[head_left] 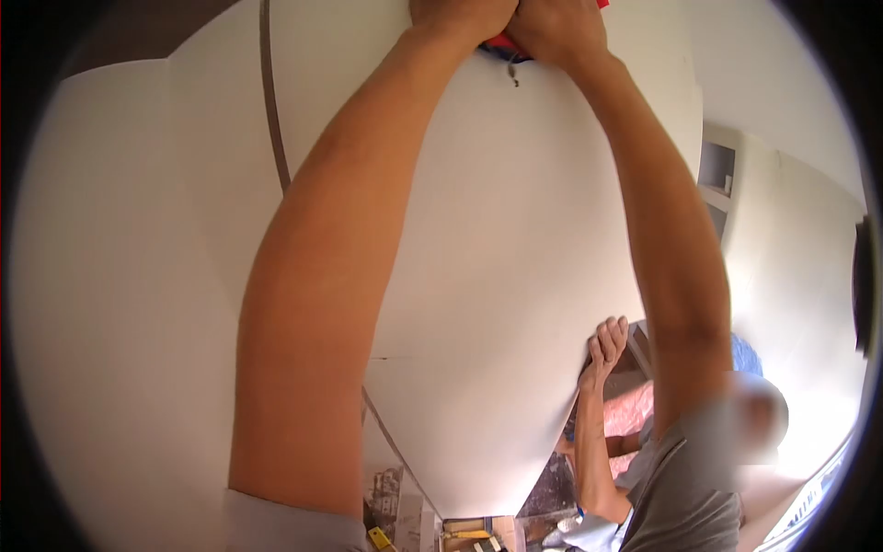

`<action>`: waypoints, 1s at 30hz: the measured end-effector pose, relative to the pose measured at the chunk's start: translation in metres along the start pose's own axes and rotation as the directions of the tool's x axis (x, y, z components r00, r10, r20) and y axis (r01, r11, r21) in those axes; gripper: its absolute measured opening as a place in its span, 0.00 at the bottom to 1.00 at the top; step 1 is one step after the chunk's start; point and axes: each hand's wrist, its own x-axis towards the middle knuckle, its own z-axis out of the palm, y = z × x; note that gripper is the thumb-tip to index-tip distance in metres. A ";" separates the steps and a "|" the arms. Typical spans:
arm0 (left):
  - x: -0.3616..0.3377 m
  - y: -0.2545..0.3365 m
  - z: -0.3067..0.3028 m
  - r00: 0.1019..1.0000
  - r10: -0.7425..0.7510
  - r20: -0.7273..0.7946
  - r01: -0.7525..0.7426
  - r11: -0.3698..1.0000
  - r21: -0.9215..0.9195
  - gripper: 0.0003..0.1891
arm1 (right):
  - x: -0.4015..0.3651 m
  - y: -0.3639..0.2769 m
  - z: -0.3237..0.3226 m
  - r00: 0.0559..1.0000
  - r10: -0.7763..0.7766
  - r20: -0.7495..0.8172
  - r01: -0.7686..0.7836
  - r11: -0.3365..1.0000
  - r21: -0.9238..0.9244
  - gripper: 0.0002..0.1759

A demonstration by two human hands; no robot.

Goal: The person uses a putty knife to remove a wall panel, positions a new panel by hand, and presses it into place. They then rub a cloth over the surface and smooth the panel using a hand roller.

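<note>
My two arms reach up over a large smooth white panel (pixel 515 230). At the upper edge of the view my left hand (pixel 464 17) and my right hand (pixel 561 32) meet, cut off by the frame. Both look closed about a red and dark object (pixel 503 42), pressed near the panel's surface. Only slivers of it show between and beside the hands, so its kind is hidden. A short dark cord or loop (pixel 514 74) dangles below it. My fingers are mostly out of sight.
At lower right a co-worker's hand (pixel 607 342) rests on the panel's edge. Behind that person's arm is pinkish sheeting (pixel 630 414). Tools and a yellow item (pixel 380 538) lie below. A dark strip (pixel 273 101) runs down the surface at left.
</note>
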 end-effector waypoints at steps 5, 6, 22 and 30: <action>-0.160 0.066 -0.062 0.975 -0.198 0.101 0.203 0.978 -0.047 0.19 | -0.144 -0.087 -0.054 0.978 0.131 0.165 -0.155 0.978 0.138 0.31; -0.201 0.089 -0.085 0.932 -0.255 0.257 0.268 0.963 -0.016 0.22 | -0.183 -0.114 -0.079 0.927 0.191 0.321 -0.239 0.964 0.116 0.33; -0.099 0.037 0.014 0.994 -0.056 0.096 0.065 0.994 -0.093 0.19 | -0.108 -0.034 0.001 0.982 0.188 0.011 -0.188 0.980 0.071 0.31; -0.024 -0.003 0.049 0.997 -0.052 0.054 0.057 0.993 -0.100 0.16 | -0.028 0.005 0.053 0.993 0.119 0.017 -0.118 0.992 -0.040 0.37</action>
